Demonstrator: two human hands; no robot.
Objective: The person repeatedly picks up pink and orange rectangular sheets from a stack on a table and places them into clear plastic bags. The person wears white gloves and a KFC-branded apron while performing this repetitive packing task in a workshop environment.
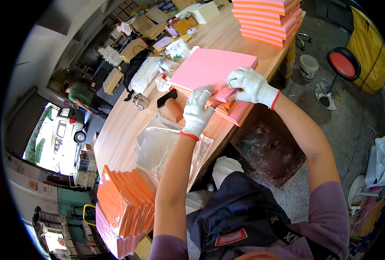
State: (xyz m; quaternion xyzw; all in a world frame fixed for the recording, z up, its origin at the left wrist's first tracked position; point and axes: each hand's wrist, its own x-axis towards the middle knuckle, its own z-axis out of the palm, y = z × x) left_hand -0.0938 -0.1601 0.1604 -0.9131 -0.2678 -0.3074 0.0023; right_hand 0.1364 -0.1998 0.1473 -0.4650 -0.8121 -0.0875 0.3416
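Observation:
A thick stack of pink paper [214, 65], with orange layers showing below, lies at the near edge of the wooden table. Both my hands wear white knit gloves with bare fingertips. My left hand [197, 111] is closed at the stack's near left corner, its fingertips against the paper edge. Along the near edge, my right hand [251, 86] has its fingers curled onto the pink sheets, close to the left hand's fingertips. Clear plastic bags [157, 138] lie flat beside my left forearm. Next to the left glove are an orange-brown roll [173, 109] and a black phone [167, 99].
Plastic-wrapped orange stacks [127, 195] stand at the near left. A tall pink-and-orange stack [266, 21] stands at the far right. A metal jar [140, 102] is by the left edge. Right of the table are a red-seated stool [343, 64] and a bucket [308, 66]. Two people are in the background.

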